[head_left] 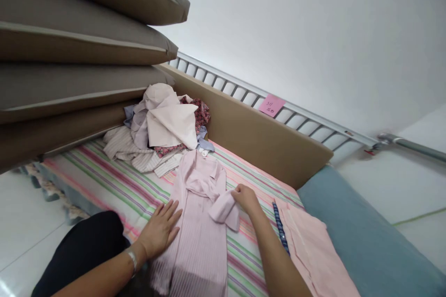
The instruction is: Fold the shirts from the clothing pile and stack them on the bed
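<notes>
A pale pink pleated shirt dress (200, 236) lies stretched out on a striped sheet (139, 190), its collar toward the pile of clothes. My left hand (161, 228) rests on its left edge, fingers spread and flat. On the other side, my right hand (245, 197) pinches the end of a sleeve (225, 209), which is folded partly over the dress front. The lower end of the dress runs out of view at the bottom.
A heap of crumpled clothes (172, 123) lies at the back. Folded pink cloth (310, 246) is at the right, beside a blue pad (365, 232). Stacked grey-brown cushions (80, 37) overhang the left. A brown board (258, 130) stands against the radiator (226, 88).
</notes>
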Demonstrator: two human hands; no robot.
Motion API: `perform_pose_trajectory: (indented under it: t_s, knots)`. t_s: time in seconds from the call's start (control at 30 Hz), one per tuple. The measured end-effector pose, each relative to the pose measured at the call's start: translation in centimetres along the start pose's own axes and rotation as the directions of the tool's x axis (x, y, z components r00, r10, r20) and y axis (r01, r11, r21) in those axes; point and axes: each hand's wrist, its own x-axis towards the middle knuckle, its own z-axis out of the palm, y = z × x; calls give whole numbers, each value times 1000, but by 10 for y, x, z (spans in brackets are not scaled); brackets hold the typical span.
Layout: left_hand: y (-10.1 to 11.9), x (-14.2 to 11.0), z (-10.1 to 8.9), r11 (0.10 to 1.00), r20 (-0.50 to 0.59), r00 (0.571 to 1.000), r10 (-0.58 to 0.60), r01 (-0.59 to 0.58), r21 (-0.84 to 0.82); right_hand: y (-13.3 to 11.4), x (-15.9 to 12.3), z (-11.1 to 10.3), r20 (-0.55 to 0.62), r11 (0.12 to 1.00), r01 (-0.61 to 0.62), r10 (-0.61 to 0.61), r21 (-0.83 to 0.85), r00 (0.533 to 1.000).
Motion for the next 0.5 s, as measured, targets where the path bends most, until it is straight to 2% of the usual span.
perform_pose_trajectory:
  t_s: [0.13,0.23,0.3,0.37,0.43,0.5]
  knots:
    - [2,-1,0,1000,-3,1000,2,-2,-20,24,-22,-33,-212,993,-64,84,101,974]
    - [0,2,-2,998,9,1000,-19,19,-52,47,-40,-36,-348,945,-131,236,299,908]
    - [-6,11,-4,994,8,998,-56,57,-91,67,-50,-26,-334,867,-193,370,459,867]
    - [-17,29,-7,989,0,996,-95,94,-111,88,-59,-8,-254,749,-242,480,616,839]
    - [-32,55,-10,989,-8,993,-117,116,-90,108,-67,14,-172,650,-269,532,710,829]
    - [-47,86,-12,992,3,992,-123,123,-39,126,-74,36,-124,629,-292,531,721,839]
